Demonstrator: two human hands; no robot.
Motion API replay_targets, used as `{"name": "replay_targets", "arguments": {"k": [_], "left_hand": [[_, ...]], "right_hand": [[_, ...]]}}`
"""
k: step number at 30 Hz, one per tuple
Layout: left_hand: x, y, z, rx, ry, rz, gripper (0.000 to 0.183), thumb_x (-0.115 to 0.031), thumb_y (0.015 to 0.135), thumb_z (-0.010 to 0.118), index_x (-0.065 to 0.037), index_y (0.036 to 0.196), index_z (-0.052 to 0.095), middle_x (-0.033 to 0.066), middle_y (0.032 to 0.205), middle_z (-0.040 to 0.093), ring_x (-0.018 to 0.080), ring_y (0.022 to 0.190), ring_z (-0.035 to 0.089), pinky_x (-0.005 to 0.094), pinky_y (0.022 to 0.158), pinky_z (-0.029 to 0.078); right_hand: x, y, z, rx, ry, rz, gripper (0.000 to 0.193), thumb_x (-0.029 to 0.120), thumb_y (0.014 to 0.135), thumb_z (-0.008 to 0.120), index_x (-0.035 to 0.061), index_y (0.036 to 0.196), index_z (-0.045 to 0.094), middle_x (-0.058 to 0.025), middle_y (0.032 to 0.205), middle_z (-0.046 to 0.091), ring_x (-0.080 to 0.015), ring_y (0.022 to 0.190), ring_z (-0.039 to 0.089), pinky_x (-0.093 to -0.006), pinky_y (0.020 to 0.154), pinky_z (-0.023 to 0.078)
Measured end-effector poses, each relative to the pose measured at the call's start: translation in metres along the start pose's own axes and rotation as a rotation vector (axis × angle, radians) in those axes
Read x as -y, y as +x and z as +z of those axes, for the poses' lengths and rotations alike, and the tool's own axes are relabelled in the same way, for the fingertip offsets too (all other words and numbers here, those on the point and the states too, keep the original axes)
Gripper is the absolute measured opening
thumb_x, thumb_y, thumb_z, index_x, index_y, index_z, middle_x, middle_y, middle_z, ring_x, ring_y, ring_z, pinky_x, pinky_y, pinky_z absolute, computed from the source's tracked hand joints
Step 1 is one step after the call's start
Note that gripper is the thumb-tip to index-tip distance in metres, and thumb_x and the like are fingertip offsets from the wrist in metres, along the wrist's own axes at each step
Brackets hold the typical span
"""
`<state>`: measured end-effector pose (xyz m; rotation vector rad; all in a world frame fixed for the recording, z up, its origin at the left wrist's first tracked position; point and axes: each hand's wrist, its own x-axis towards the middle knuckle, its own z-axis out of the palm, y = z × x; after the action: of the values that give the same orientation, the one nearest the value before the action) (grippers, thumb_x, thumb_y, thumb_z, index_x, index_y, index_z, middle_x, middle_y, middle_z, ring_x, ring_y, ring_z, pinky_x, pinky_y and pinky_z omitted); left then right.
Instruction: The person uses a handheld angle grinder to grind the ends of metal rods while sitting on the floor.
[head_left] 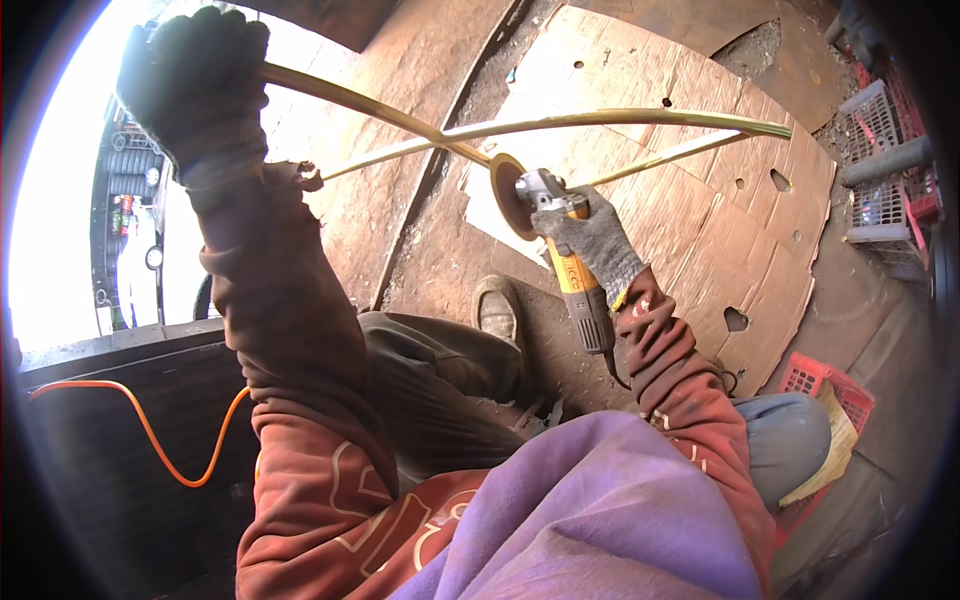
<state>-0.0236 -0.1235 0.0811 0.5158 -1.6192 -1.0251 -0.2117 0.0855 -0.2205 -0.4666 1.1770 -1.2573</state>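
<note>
My left hand [200, 95], in a dark work glove, is raised at the upper left and closed round the end of a long, thin yellowish bar [365, 103]. A second, curved bar [610, 117] crosses it, and the two come together at the far right. In a grey knit glove, my right hand [600, 240] grips a yellow and grey angle grinder [572, 272] near its head. The grinder's round brown disc [511, 197] is at the held bar, just right of the crossing; whether it touches or spins I cannot tell.
Flattened cardboard [745, 235] with holes covers the floor beneath the bars. Plastic crates [875, 130] stand at the right, and a red crate [825, 385] is by my knee. An orange cord [190, 483] hangs over a dark panel at the left. My shoe [497, 308] is below the disc.
</note>
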Motion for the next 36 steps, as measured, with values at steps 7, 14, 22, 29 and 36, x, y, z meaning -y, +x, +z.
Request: {"name": "replay_targets", "arguments": {"k": [7,14,22,29,36], "left_hand": [[-0.001,0.0,-0.001,-0.015,-0.008,0.005,0.036,-0.029,0.103,0.035,-0.007,0.077,0.044,0.005,0.065,0.043,0.0151,0.054,0.042,0.0314,0.053,0.04],[-0.008,-0.007,-0.003,-0.014,-0.007,0.016,0.036,-0.029,0.104,0.035,-0.006,0.078,0.044,0.0053,0.066,0.044,0.0153,0.055,0.042,0.0318,0.054,0.04],[-0.014,-0.02,-0.009,-0.025,-0.022,0.024,0.036,-0.029,0.104,0.035,-0.006,0.078,0.045,0.0056,0.066,0.044,0.0155,0.056,0.043,0.0323,0.055,0.04],[-0.015,-0.027,-0.009,-0.03,-0.018,0.029,0.036,-0.03,0.104,0.035,-0.006,0.079,0.045,0.0059,0.067,0.044,0.0156,0.057,0.043,0.0327,0.056,0.041],[-0.015,-0.028,-0.01,-0.034,-0.026,0.024,0.036,-0.03,0.104,0.034,-0.006,0.08,0.045,0.0062,0.067,0.044,0.0158,0.058,0.044,0.0331,0.057,0.041]], "right_hand": [[0.009,-0.001,0.013,0.001,-0.001,-0.05,0.049,0.021,0.069,0.09,0.0002,0.099,0.058,-0.0067,0.081,0.066,-0.0106,0.062,0.062,-0.0253,0.054,0.052],[0.007,0.005,0.003,0.046,-0.023,-0.024,0.045,0.019,0.077,0.084,0.0023,0.104,0.052,-0.0117,0.076,0.065,-0.019,0.055,0.066,-0.0333,0.044,0.056],[0.052,-0.001,0.018,0.103,-0.051,-0.011,0.05,0.019,0.072,0.088,-0.0015,0.102,0.054,-0.009,0.074,0.063,-0.0136,0.054,0.061,-0.0283,0.047,0.052],[0.055,0.001,0.011,0.076,-0.179,0.017,0.053,0.019,0.071,0.088,-0.0036,0.105,0.054,-0.0108,0.075,0.063,-0.0145,0.051,0.06,-0.031,0.047,0.056],[0.059,0.01,0.008,0.129,-0.224,0.013,0.057,0.019,0.072,0.087,-0.0058,0.11,0.053,-0.0104,0.076,0.064,-0.013,0.054,0.06,-0.0302,0.047,0.055]]}}
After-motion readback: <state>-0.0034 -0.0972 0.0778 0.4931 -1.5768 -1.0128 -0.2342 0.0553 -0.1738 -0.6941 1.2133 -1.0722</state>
